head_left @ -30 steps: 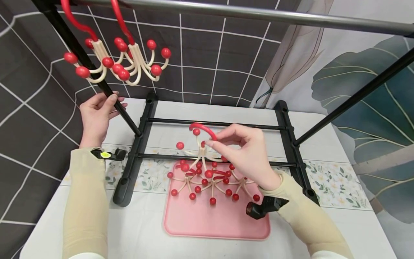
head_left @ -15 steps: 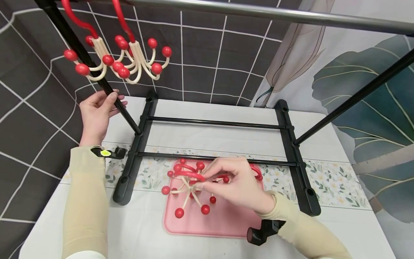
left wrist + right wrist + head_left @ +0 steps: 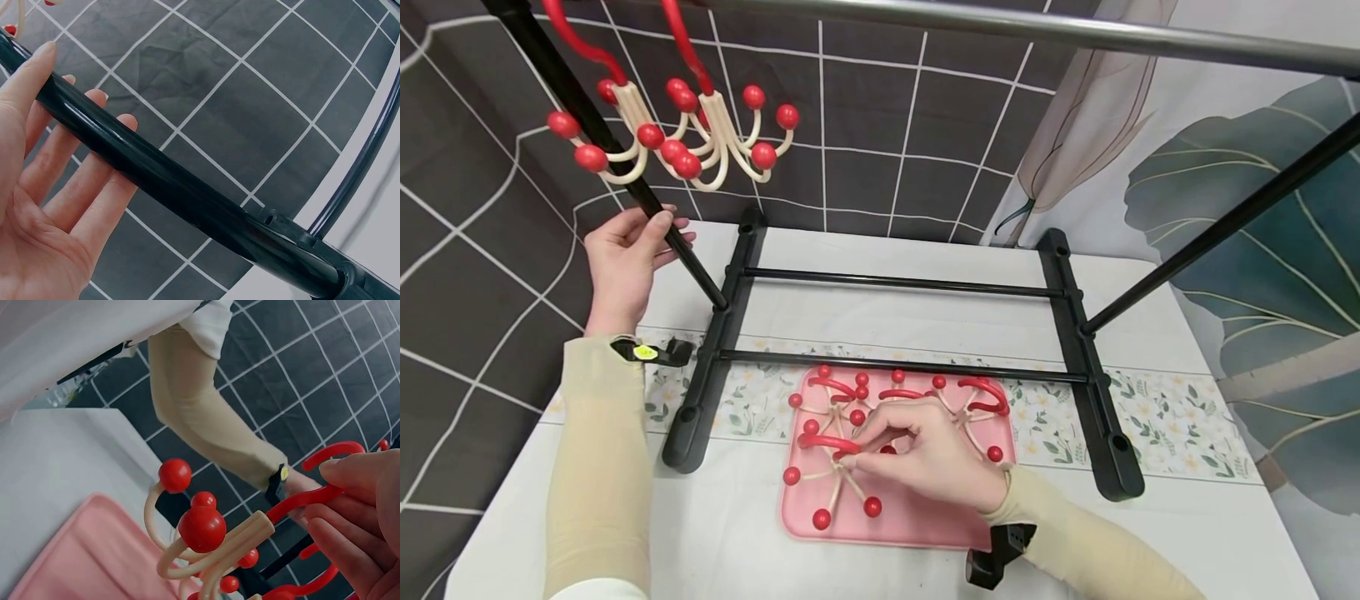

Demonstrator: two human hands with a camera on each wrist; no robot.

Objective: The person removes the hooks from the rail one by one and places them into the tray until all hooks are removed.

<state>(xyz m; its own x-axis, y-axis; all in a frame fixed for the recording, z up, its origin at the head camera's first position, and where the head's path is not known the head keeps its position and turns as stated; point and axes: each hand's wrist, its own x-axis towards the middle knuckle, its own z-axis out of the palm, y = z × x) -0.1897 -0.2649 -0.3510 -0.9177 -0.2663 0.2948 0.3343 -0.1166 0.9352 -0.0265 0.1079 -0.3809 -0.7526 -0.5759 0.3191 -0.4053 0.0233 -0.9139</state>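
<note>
My right hand pinches the red hook of a rotating-style multi-prong hanger, low over the front left of a pink tray. In the right wrist view its cream prongs end in red balls; whether it touches the tray I cannot tell. Several similar hangers lie at the tray's back, partly hidden by the hand. My left hand holds a slanted black post of the rack, thumb in front and fingers behind, also seen in the left wrist view as a thick black tube.
Two hangers hang by red hooks at the upper left. A silver rail crosses the top. The rack's black feet and crossbars stand on the white table, behind and beside the tray. A second post slants at the right.
My right hand has brought the held hanger down and toward me, from above the front crossbar to the tray's front left. The left hand stays on the post.
</note>
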